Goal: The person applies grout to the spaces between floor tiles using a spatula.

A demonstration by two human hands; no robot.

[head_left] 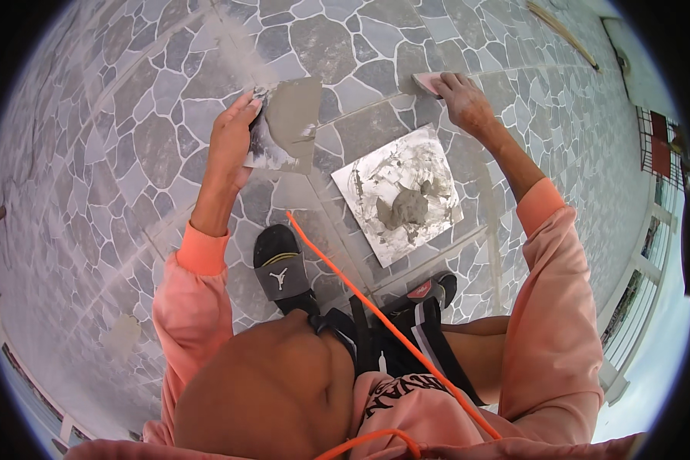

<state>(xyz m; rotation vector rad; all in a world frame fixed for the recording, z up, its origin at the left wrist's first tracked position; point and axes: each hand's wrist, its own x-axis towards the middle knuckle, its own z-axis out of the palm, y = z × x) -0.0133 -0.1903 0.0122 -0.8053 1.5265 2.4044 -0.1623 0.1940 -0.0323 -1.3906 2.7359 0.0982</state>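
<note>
My left hand grips a flat rectangular board by its left edge, with grey paste spread over much of its face. My right hand, above and to the right, is closed on a small pink-and-grey flat tool at the patterned floor. Between my arms, a square white board lies on the floor, smeared with paste, with a lump of grey mortar on it.
The grey stone-pattern floor surrounds me. An orange cord hangs down past my sandalled feet. A long pale stick lies at the upper right. A white railing runs along the right side.
</note>
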